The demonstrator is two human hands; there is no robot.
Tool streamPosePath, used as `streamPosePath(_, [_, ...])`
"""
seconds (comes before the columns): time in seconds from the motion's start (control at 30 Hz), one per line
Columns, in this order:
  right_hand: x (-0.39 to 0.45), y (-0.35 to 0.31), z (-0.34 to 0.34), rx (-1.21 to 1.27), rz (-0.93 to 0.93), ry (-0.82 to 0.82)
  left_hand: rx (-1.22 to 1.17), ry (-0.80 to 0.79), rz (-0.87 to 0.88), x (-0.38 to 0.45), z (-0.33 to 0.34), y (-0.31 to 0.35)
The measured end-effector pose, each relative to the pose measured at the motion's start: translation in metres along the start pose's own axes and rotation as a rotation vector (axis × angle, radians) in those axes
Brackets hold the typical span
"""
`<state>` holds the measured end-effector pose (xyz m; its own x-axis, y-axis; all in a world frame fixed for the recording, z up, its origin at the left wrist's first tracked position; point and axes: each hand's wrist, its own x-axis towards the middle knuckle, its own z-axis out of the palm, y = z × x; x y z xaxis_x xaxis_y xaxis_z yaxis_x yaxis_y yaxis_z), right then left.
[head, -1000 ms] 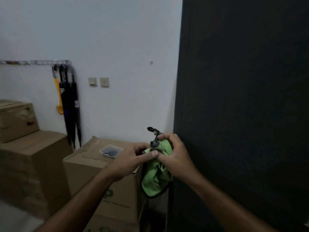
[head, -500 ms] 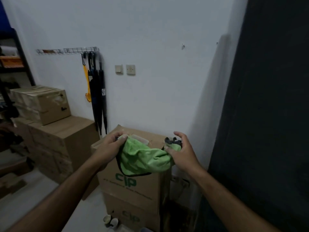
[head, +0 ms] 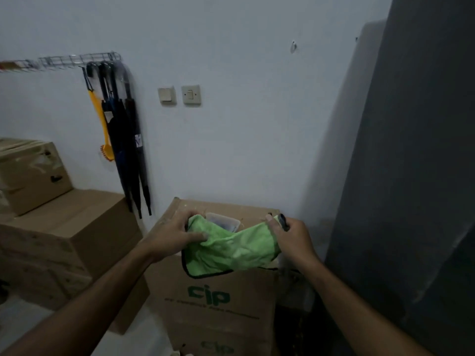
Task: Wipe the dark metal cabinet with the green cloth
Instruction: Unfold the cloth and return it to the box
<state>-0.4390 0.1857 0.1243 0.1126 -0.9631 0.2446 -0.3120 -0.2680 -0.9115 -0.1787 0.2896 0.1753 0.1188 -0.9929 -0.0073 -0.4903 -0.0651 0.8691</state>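
Since a second ago you've turned away from the dark metal cabinet [head: 421, 176], now at three o'clock, and drawn the green cloth [head: 231, 249] out wide. Your left hand [head: 169, 236] pinches its left end; your right hand [head: 290, 238] grips the right end together with a small dark object I can't identify. It hangs at six o'clock over a cardboard box [head: 218, 304], well apart from the cabinet. By my reading, no wiping shows here; the whole face is left.

Two hands: left hand [head: 171, 233], right hand [head: 291, 237]. One green cloth [head: 231, 249]. One dark cabinet [head: 416, 176]. Two wall switches [head: 190, 95].
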Motion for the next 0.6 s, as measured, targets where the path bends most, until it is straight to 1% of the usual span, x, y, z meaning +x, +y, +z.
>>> streamPosePath(0.07, [0.007, 0.000, 0.016, -0.056, -0.032, 0.069, 0.047, -0.017, 0.034, 0.010, -0.019, -0.011])
streamPosePath(0.13, [0.013, -0.002, 0.027, -0.100, -0.078, 0.128, 0.130, 0.006, 0.093, 0.020, -0.035, -0.021])
streamPosePath(0.2, [0.021, -0.005, 0.033, -0.025, -0.051, 0.137, 0.203, 0.030, 0.140, 0.029, -0.049, -0.031])
streamPosePath(0.27, [0.027, -0.006, 0.038, 0.100, 0.045, 0.120, 0.191, 0.035, 0.132, 0.040, -0.061, -0.044])
streamPosePath(0.33, [0.035, -0.004, 0.044, 0.203, 0.133, 0.093, 0.105, 0.014, 0.101, 0.052, -0.066, -0.055])
streamPosePath(0.4, [0.046, -0.001, 0.053, 0.289, 0.188, 0.033, 0.007, 0.005, 0.084, 0.069, -0.065, -0.064])
streamPosePath(0.47, [0.062, 0.002, 0.063, 0.364, 0.273, -0.030, -0.114, -0.027, 0.008, 0.093, -0.063, -0.074])
streamPosePath(0.5, [0.072, 0.004, 0.069, 0.386, 0.344, -0.050, -0.150, -0.036, -0.046, 0.106, -0.063, -0.078])
streamPosePath(0.53, [0.083, 0.006, 0.075, 0.388, 0.425, -0.061, -0.153, -0.030, -0.095, 0.119, -0.063, -0.081])
streamPosePath(0.6, [0.106, 0.013, 0.088, 0.311, 0.520, -0.028, -0.028, 0.004, -0.125, 0.147, -0.068, -0.085])
